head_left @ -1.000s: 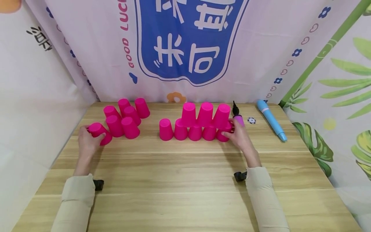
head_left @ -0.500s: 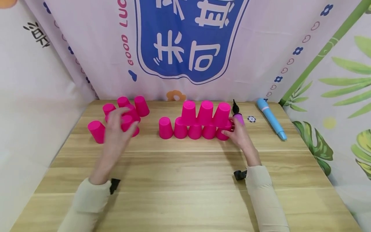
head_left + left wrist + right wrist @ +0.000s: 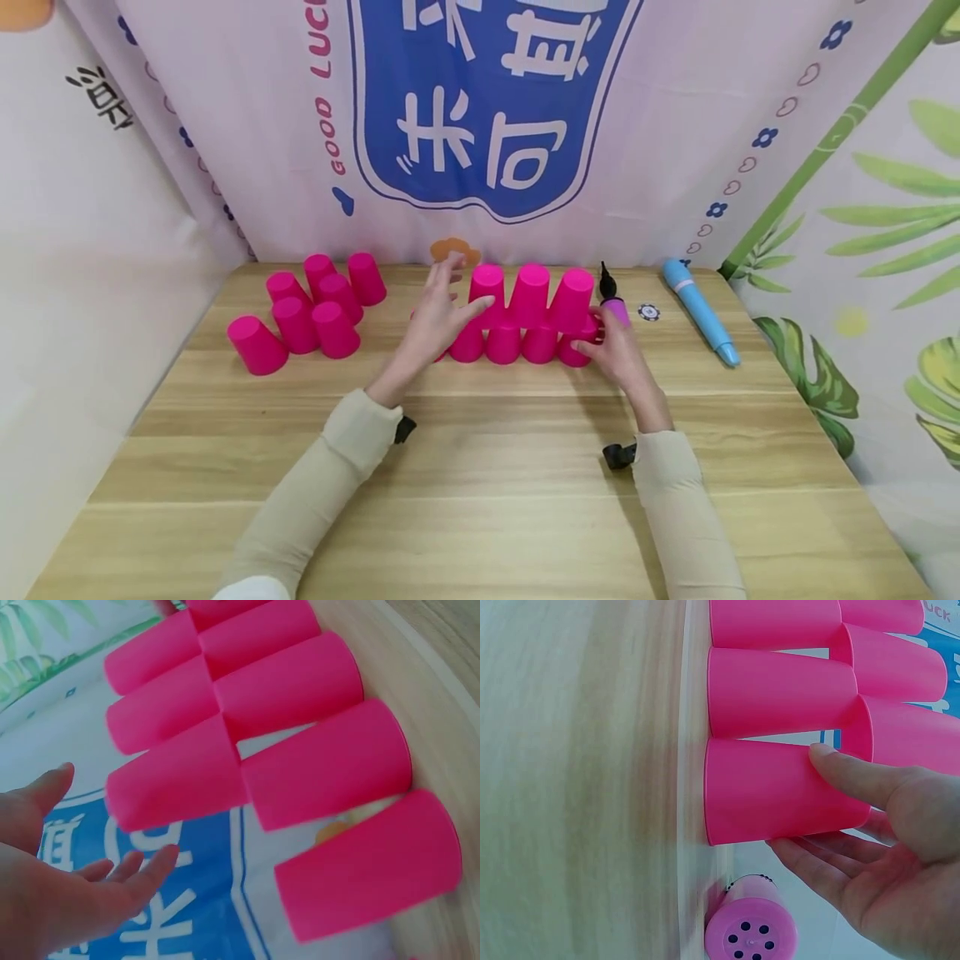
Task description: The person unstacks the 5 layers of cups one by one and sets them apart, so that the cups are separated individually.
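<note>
Upside-down pink cups form two levels at the table's back: a lower row of several cups (image 3: 503,346) and 3 upper cups (image 3: 531,296) over its right part. My right hand (image 3: 617,346) holds the lower row's rightmost cup (image 3: 772,791), thumb on one side and fingers on the other. My left hand (image 3: 435,312) is beside the leftmost upper cup (image 3: 176,776), fingers spread and nothing in them. In the head view it mostly hides the lower row's leftmost cup (image 3: 375,862), which has no cup on it.
Several more upside-down pink cups (image 3: 296,325) stand loosely grouped on the table's left. Behind the right hand lies a purple-and-black pump-like thing (image 3: 613,304). A poker chip (image 3: 648,312) and a light-blue tube-shaped pump (image 3: 701,312) lie to the right. A printed cloth (image 3: 645,167) hangs behind.
My left hand has let go of the front-left cup and swept right, past the loose group, to the stacked cups. My right hand stays at its cup.
</note>
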{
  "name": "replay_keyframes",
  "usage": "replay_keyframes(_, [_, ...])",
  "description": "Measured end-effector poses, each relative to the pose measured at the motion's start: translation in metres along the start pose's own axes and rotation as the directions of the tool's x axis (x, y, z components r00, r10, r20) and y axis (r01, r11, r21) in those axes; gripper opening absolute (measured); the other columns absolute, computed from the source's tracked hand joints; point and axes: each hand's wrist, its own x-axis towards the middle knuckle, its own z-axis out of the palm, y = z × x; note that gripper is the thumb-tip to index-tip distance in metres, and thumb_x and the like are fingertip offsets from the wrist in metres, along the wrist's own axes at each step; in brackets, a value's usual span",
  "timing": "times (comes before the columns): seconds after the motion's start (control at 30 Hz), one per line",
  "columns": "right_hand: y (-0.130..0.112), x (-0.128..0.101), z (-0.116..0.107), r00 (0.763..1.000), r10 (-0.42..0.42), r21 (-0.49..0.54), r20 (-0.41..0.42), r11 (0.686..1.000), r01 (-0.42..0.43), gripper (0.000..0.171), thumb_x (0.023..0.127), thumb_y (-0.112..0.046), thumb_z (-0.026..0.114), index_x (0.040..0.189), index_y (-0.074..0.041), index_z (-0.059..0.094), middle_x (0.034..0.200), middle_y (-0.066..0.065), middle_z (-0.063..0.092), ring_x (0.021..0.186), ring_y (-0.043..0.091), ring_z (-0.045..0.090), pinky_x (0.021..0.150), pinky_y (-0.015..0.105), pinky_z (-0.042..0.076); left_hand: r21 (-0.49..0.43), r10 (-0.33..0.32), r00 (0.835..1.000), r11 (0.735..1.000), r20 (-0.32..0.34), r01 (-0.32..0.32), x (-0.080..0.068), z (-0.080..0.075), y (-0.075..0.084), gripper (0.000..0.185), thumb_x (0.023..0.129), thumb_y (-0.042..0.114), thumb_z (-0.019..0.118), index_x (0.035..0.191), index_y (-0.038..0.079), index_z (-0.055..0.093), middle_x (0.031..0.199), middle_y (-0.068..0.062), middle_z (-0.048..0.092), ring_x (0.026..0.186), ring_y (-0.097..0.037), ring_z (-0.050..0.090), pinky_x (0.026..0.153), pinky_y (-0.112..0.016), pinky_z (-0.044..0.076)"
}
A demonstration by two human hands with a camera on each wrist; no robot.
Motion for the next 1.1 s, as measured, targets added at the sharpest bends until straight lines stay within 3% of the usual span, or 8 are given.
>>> replay_keyframes(0.17, [0.002,0.002,0.001,1.0,0.005,0.002,0.0,1.0,-0.005,0.062,0.086,-0.007,0.071,0.138,0.006,0.038,0.125,0.024,0.052,0.113,0.04,0.056,0.094,0.046,0.049,0.073,-0.058,0.998,0.996,-0.013,0.059,0.012,0.014,-0.004,0.065,0.085,0.02,0.075,0.136,0.003,0.038,0.131,-0.017,0.045,0.119,-0.031,0.046,0.095,-0.045,0.046])
replay_keyframes(0.3, [0.002,0.002,0.001,1.0,0.01,-0.006,-0.005,1.0,-0.01,0.063,0.086,-0.008,0.072,0.138,0.004,0.038,0.125,0.023,0.053,0.113,0.039,0.056,0.094,0.046,0.049,0.08,-0.095,0.995,0.992,-0.017,0.096,0.015,0.019,-0.008,0.065,0.085,0.02,0.074,0.136,0.001,0.039,0.128,-0.016,0.046,0.118,-0.03,0.047,0.095,-0.042,0.046])
replay_keyframes(0.63, [0.001,0.002,0.0,1.0,-0.002,-0.014,-0.012,1.0,0.002,0.064,0.085,-0.007,0.073,0.138,0.006,0.039,0.125,0.025,0.053,0.112,0.04,0.057,0.094,0.047,0.049,0.099,-0.094,0.995,0.99,-0.014,0.095,0.019,0.027,-0.015,0.063,0.085,0.022,0.074,0.134,0.002,0.041,0.124,-0.015,0.049,0.112,-0.027,0.051,0.091,-0.038,0.049])
replay_keyframes(0.87, [0.001,0.002,0.001,1.0,0.006,-0.017,-0.008,1.0,-0.006,0.064,0.085,-0.007,0.072,0.138,0.006,0.039,0.126,0.025,0.053,0.113,0.04,0.057,0.095,0.046,0.049,0.093,-0.091,0.995,0.991,-0.049,0.095,0.015,0.019,-0.012,0.062,0.083,0.022,0.075,0.133,0.002,0.042,0.123,-0.014,0.049,0.11,-0.027,0.052,0.089,-0.04,0.05])
replay_keyframes(1.1, [0.0,0.002,0.001,1.0,0.017,0.001,-0.006,1.0,-0.017,0.062,0.086,-0.007,0.072,0.137,0.005,0.039,0.125,0.025,0.053,0.113,0.041,0.057,0.094,0.047,0.049,0.077,-0.033,0.991,0.996,-0.128,0.043,0.003,-0.007,-0.006,0.06,0.083,0.016,0.074,0.131,-0.001,0.042,0.12,-0.016,0.049,0.11,-0.028,0.051,0.088,-0.04,0.051])
